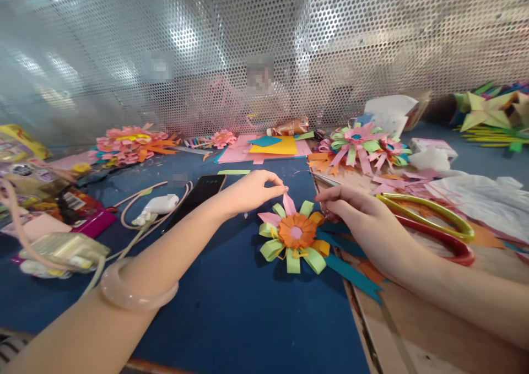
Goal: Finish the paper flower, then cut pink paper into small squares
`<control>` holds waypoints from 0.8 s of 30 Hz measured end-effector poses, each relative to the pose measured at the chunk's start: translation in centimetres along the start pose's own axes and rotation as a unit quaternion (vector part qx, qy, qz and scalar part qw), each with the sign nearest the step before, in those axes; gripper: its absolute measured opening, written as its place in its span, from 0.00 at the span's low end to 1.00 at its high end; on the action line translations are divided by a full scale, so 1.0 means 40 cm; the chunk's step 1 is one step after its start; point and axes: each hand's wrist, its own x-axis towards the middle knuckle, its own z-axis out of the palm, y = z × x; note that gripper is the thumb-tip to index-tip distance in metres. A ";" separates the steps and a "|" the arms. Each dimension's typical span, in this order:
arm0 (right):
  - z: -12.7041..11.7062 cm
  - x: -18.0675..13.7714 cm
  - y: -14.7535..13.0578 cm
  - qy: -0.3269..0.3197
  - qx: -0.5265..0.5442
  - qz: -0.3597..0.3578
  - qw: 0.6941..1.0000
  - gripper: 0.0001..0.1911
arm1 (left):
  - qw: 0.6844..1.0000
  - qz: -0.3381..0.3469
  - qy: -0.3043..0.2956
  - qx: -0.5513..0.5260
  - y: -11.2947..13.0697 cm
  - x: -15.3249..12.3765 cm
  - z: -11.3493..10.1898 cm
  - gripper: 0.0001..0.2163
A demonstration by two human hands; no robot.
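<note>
A paper flower [296, 232] with an orange centre and green, pink and yellow-orange petals lies on the blue table. My left hand [260, 189] reaches over its far side, thumb and finger pinched on the tip of an upright pink petal [289, 204]. Beside the flower's right edge is my right hand [351, 209], its fingers pinched together; whatever is between them is too small to make out. Large scissors [430, 220] with yellow and red handles lie behind my right hand, blades partly hidden by it. Blue paper strips [351, 277] stick out below that hand.
A phone [200, 195], white charger [159, 206] and coiled cable lie left. Coloured paper sheets [264, 149], a bottle [288, 126] and finished paper flowers [126, 142] line the back, before a perforated metal panel [231, 49]. Paper scraps and tissue [483, 198] cover the right.
</note>
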 end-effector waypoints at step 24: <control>0.001 -0.002 0.005 -0.008 -0.014 -0.004 1.000 0.10 | 0.873 -0.184 0.450 -0.037 -0.253 0.051 -0.294 0.11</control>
